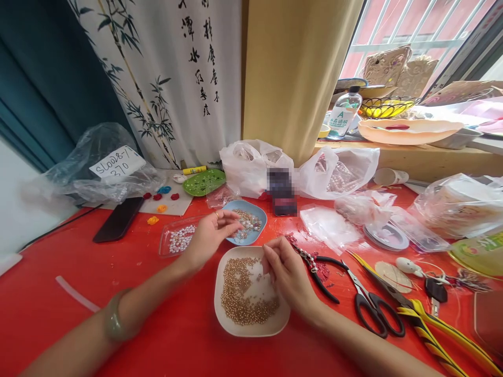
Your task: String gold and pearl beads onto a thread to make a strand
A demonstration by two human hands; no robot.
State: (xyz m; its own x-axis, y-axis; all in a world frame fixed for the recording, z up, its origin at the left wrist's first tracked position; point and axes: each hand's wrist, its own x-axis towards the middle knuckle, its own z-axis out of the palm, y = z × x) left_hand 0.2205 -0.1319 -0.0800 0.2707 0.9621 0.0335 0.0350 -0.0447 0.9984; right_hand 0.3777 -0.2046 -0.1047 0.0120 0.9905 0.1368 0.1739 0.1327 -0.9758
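Observation:
My left hand reaches over the near left rim of a blue dish of mixed clear, white and gold beads. Its fingers are curved, thumb and fingertips a little apart, with nothing visible between them. Over the right side of a white square dish, my right hand is closed in a pinch; what it holds, if anything, is too small to make out. Many small gold beads lie in the white dish, mostly along its left and near sides. A clear tray of white pearl beads sits behind my left wrist.
Pliers with black handles, scissors and yellow-black pliers lie to the right. Plastic bags and a blurred phone-like object stand behind the dishes. A black phone lies at the left.

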